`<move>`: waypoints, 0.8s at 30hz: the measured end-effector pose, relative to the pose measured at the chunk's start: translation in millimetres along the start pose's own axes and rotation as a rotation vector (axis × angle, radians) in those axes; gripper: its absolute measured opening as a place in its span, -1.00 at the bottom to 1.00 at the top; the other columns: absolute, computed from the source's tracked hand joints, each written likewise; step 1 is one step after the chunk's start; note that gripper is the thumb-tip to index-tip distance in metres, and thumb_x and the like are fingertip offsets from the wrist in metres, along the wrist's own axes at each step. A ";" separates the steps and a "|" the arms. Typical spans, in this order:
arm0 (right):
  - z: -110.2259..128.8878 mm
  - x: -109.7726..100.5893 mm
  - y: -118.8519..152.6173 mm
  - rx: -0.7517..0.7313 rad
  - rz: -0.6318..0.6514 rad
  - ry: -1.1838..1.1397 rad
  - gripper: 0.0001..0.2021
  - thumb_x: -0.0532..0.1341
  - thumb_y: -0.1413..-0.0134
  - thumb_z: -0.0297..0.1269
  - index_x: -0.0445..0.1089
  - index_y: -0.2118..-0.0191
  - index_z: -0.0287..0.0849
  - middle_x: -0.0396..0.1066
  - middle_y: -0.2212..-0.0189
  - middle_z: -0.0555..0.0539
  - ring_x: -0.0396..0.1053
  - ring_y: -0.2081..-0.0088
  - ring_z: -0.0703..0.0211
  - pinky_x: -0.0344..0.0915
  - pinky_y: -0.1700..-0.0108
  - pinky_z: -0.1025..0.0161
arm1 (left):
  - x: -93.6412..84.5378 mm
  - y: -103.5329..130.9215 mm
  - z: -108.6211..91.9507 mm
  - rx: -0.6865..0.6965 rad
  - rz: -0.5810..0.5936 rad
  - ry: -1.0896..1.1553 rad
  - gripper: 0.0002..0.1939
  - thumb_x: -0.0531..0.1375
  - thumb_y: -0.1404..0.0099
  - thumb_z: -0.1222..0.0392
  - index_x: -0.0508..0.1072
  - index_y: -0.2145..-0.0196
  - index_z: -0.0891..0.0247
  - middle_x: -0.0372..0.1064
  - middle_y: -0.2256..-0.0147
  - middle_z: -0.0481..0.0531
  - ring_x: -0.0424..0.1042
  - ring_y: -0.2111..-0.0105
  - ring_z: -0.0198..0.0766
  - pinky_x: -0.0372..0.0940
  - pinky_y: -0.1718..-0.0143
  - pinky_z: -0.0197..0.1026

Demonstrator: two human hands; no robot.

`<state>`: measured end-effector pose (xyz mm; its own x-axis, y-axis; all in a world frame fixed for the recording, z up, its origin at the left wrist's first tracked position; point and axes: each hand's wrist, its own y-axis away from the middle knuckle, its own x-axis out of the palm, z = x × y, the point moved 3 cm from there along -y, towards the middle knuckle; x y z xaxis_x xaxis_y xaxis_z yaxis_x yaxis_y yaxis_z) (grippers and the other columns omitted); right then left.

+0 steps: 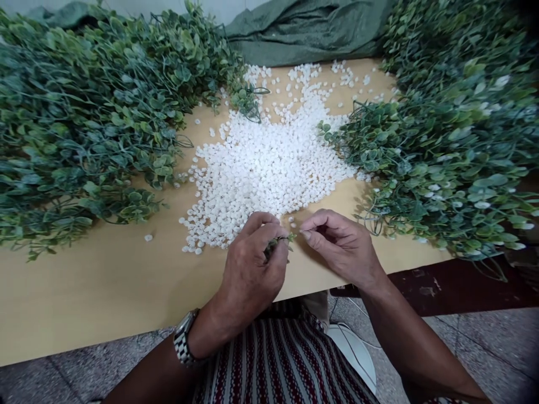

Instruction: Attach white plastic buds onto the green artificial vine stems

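My left hand (255,269), with a metal watch on its wrist, is closed around a small green sprig (273,245) whose leafy tip pokes out between thumb and fingers. Just to the right, my right hand (341,244) is pinched, thumb against index finger; whatever it holds, if anything, is too small to name. A gap separates the two hands. Beyond them a heap of small white pieces (269,168) spreads over the tan table (105,292).
Bunches of green artificial foliage (92,112) cover the left side, and more foliage (455,140) with white tips lies at the right. Dark green cloth (311,31) lies along the back edge. Below the table's front edge, a white round object (357,353) is on the floor.
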<state>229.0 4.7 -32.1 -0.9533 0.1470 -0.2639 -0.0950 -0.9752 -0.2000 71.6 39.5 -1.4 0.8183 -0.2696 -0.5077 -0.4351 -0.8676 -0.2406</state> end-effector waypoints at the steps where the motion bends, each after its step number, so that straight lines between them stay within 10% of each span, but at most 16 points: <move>1: 0.7 0.0 0.6 -0.004 -0.012 -0.014 -0.97 0.22 -0.08 -0.36 0.41 0.32 -0.15 0.38 0.46 0.03 0.32 0.43 0.29 0.29 0.38 0.30 | -1.4 0.3 -0.8 -0.006 -0.008 0.024 -0.85 0.08 -0.19 0.42 0.42 0.42 0.28 0.37 0.31 0.06 0.39 0.28 -0.26 0.28 0.26 -0.23; 8: 13.1 6.7 3.8 0.030 -0.061 -0.198 -0.97 0.28 -0.02 -0.36 0.42 0.37 -0.14 0.40 0.48 0.04 0.33 0.43 0.31 0.27 0.41 0.34 | -5.8 4.7 0.9 -0.306 0.008 0.375 -0.91 0.15 -0.18 0.32 0.46 0.45 0.28 0.32 0.59 -0.10 0.26 0.60 -0.42 0.21 0.57 -0.39; 24: 23.6 24.9 19.0 0.008 -0.092 -0.164 -0.91 0.28 -0.05 -0.38 0.45 0.29 -0.07 0.43 0.38 0.00 0.38 0.36 0.28 0.36 0.34 0.37 | -1.7 18.1 0.0 -0.412 0.060 0.754 -0.89 0.18 -0.14 0.25 0.40 0.51 0.32 0.28 0.61 -0.08 0.25 0.62 -0.45 0.24 0.57 -0.40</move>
<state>196.7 -14.1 -20.2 -0.9745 0.2070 -0.0871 -0.1853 -0.9602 -0.2088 62.3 24.2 -4.9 0.8928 -0.3984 0.2103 -0.4338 -0.8863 0.1624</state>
